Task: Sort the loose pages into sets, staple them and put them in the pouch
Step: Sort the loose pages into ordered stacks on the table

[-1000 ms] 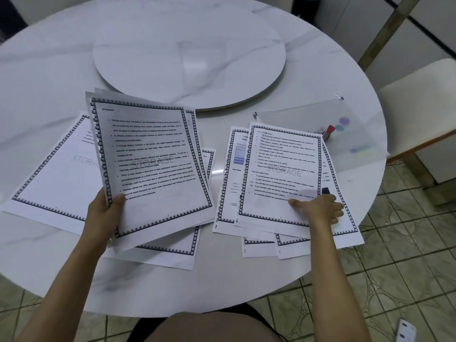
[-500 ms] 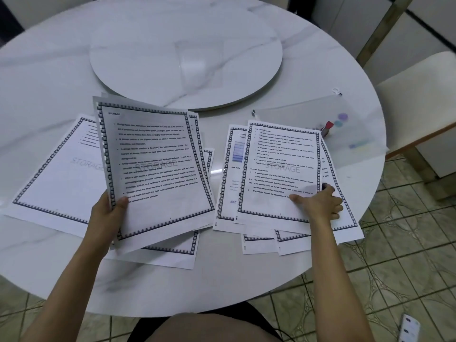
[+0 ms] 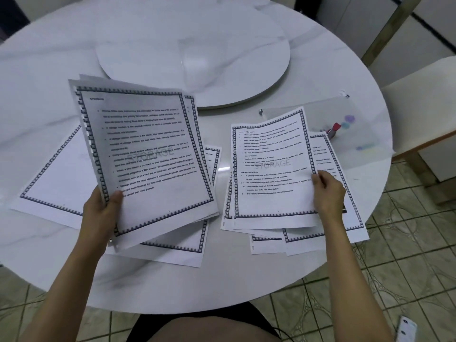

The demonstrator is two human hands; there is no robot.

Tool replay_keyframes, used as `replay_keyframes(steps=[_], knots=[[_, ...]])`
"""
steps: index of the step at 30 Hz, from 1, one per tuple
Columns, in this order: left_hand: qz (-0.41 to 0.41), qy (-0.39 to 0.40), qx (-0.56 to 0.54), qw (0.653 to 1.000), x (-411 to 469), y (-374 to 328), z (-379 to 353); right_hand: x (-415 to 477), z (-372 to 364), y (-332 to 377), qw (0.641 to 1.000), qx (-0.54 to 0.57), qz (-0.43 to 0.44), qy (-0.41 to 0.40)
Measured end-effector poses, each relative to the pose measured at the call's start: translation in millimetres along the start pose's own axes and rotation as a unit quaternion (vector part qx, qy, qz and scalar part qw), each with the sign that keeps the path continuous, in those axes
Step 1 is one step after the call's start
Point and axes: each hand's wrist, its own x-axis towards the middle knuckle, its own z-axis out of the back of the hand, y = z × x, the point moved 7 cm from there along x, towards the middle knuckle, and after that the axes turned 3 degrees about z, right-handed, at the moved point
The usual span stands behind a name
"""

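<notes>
Loose pages (image 3: 56, 183) beside the pouch (image 3: 357, 134): left hand (image 3: 101, 213) grips a raised sheaf (image 3: 148, 156); right hand (image 3: 328, 193) pinches one sheet (image 3: 269, 169) by its edge.

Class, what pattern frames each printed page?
A dark, toothed border, clearest in the head view.
</notes>
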Motion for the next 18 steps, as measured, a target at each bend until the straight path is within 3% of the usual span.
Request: replay_keyframes(steps=[9, 18], knots=[[-0.069, -0.076, -0.132, 0.986, 18, -23, 56, -19, -46, 31, 0.986, 0.154, -0.067, -0.008], [-0.05, -0.054, -0.161, 0.984, 39, -6, 81, -88, -157, 89, 0.985, 0.127, -0.086, 0.08]])
